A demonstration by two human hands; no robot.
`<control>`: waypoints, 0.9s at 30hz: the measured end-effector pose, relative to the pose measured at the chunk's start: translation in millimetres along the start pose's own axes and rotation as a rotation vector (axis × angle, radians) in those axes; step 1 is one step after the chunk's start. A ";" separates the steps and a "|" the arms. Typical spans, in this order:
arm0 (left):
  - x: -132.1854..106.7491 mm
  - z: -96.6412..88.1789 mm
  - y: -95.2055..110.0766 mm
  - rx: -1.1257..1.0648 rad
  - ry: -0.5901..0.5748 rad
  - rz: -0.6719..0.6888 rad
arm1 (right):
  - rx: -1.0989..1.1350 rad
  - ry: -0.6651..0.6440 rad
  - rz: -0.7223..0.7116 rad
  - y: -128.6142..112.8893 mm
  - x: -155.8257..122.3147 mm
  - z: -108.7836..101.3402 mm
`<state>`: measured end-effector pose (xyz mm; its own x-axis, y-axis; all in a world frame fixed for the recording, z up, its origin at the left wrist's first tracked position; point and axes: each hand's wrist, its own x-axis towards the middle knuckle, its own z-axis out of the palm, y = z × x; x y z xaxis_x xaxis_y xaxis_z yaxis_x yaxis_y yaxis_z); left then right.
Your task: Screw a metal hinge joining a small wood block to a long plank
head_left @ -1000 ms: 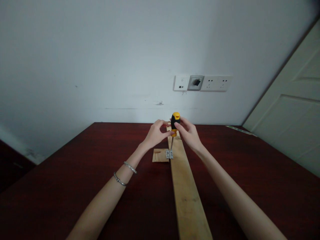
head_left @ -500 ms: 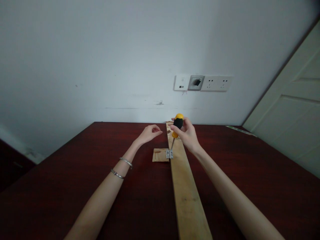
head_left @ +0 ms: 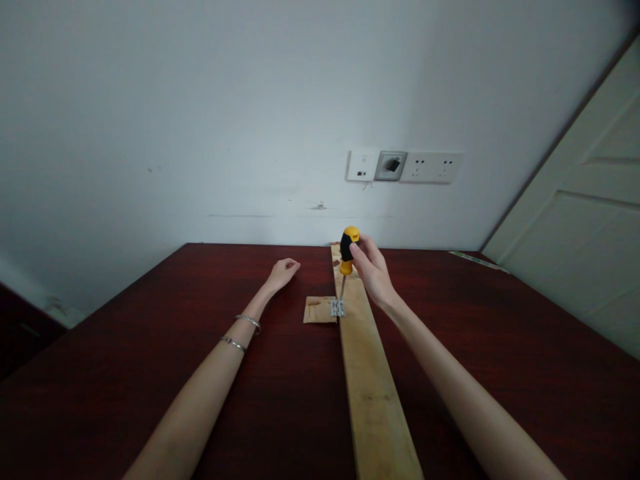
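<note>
My right hand [head_left: 371,270] grips a screwdriver [head_left: 346,255] with a black and yellow handle, held nearly upright. Its tip rests on a small metal hinge [head_left: 338,307] that joins a long wooden plank [head_left: 373,387] to a small wooden piece [head_left: 318,310] on its left. My left hand [head_left: 283,272] lies on the dark red table [head_left: 125,360] to the left of the plank, fingers loosely curled and holding nothing. Two bracelets [head_left: 239,332] sit on my left wrist.
A white wall stands right behind the table, with a row of sockets and a switch plate [head_left: 404,166]. A pale door [head_left: 580,220] is at the right. A thin light strip [head_left: 475,259] lies at the table's far right edge.
My left hand let go of the screwdriver, moved left and came down onto the table. My right hand kept hold of the screwdriver, which tilted and stood up again on the hinge.
</note>
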<state>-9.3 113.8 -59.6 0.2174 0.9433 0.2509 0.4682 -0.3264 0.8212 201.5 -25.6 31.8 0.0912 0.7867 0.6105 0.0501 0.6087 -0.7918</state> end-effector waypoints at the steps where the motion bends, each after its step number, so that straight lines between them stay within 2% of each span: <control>1: 0.0 0.6 -2.6 -0.007 0.006 -0.004 | 0.038 0.025 0.004 -2.8 0.2 0.7; 3: -0.2 1.9 -7.1 -0.021 0.014 -0.012 | 0.136 0.053 0.035 -8.2 0.3 2.4; 7: -1.7 5.0 -13.2 -0.047 0.047 -0.020 | 0.229 0.018 0.108 -14.0 0.6 4.7; 17: -9.1 7.6 -11.3 -0.035 0.107 0.020 | 0.096 0.104 0.083 -13.5 6.8 7.0; 27: -9.3 6.9 -12.3 -0.011 0.110 0.031 | 0.119 0.039 0.068 -6.6 11.3 5.5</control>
<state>-11.1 108.6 -75.7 0.1363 0.9339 0.3306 0.4531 -0.3555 0.8175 196.8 -20.2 44.1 0.1294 0.8233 0.5526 -0.0753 0.5639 -0.8224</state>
